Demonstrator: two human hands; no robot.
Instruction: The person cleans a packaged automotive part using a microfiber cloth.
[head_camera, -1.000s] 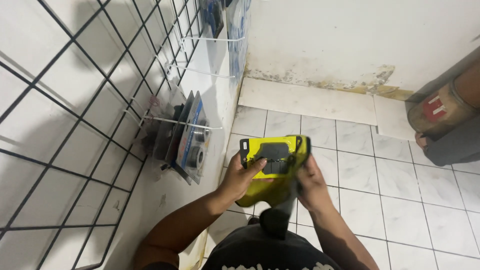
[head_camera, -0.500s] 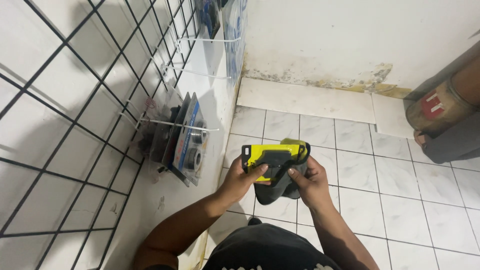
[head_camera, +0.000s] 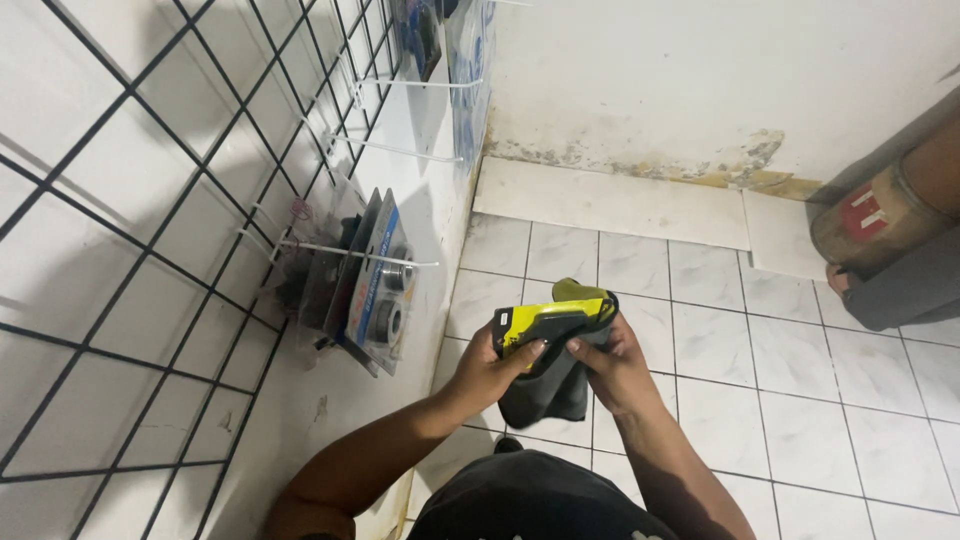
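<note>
Both my hands hold a dark folded item with a yellow-green card label (head_camera: 552, 330) at waist height over the tiled floor. My left hand (head_camera: 492, 368) grips its left edge, thumb on the yellow label. My right hand (head_camera: 612, 366) grips the right side, fingers curled around the dark part that hangs below. The item is tilted, its label edge turned toward me.
A black wire grid panel (head_camera: 130, 230) covers the white wall on the left. Blister packs with round metal parts (head_camera: 378, 285) hang from a white peg hook (head_camera: 350, 252). More packets (head_camera: 440, 40) hang higher up. A brown cylinder (head_camera: 880, 215) lies at right.
The yellow-labelled item has dropped lower and tilted, its flat yellow face turning away so more of the dark part shows. Both hands kept hold of it.
</note>
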